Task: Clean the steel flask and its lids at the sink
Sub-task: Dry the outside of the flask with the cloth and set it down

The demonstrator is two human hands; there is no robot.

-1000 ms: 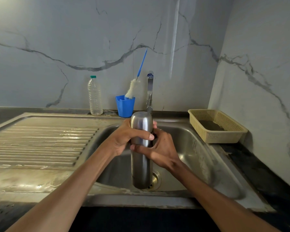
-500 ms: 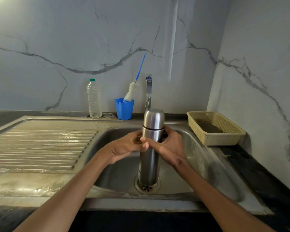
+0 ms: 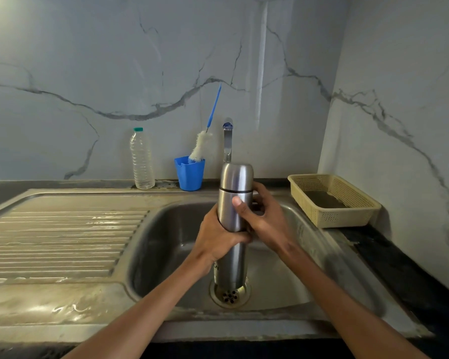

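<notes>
Flask: steel flask point(image 3: 233, 218) upright at frame centre, over the sink point(image 3: 166, 229) drain
Fingers: left hand point(image 3: 219, 238) wraps the body; right hand point(image 3: 263, 220) grips just under the lid point(image 3: 237, 176)
Change: flask lowered from mid-air a second ago; lid still on; unscrewing likely next
Writing: partial "ON" low on the body; rest hidden

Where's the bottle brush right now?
Head view: the bottle brush stands in the blue cup at the back wall, between the plastic bottle and the tap.
</notes>
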